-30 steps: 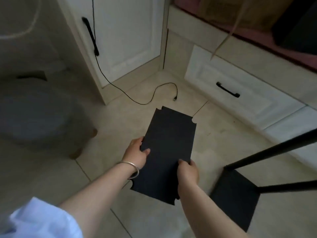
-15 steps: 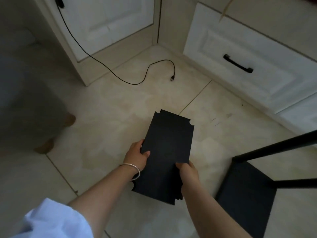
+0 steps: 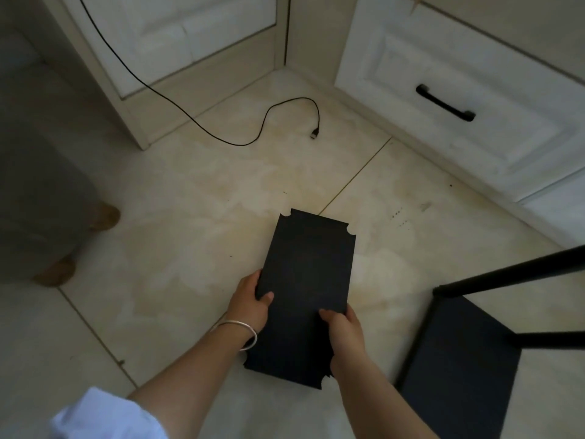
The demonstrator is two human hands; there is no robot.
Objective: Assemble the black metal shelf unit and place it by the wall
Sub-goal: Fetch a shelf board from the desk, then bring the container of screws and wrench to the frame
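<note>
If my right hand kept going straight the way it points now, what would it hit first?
Likely nothing but tiled floor: the right hand, gripping the flat black metal shelf panel, points up-frame toward the black cable's plug; depth is unclear.

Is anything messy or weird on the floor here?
Yes: a loose black cable trails down from the cabinet and snakes across the tiles, its plug lying unconnected. The shelf frame lies tipped on its side, still unfinished.

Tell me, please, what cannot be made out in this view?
- Frame: head view, poles cut off by the right edge.
- Panel: near corners hidden by left hand and right hand.
- Cable: upper end leaves the top edge.
</note>
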